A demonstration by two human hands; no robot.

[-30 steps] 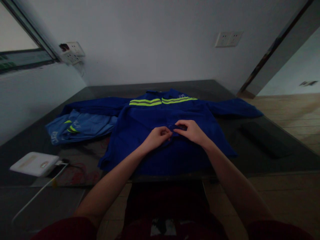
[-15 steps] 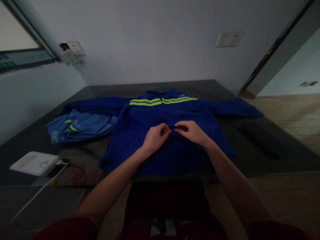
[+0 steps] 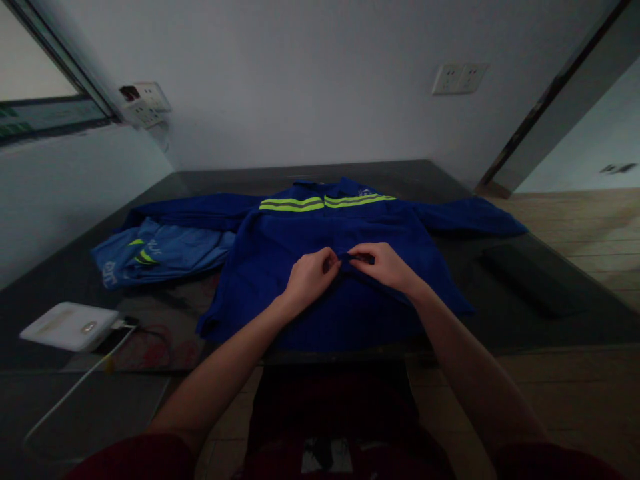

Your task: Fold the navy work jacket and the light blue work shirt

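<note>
The jacket lies spread on the worktop, collar at 12 o'clock from the hands. The left hand and right hand each pinch its front edge between thumb and fingers, their fingertips just beside each other. At 9 o'clock a folded lighter-blue garment touches a sleeve; between 8 and 9 sits a white device with a cable. A dark pad lies at 3 o'clock.
</note>
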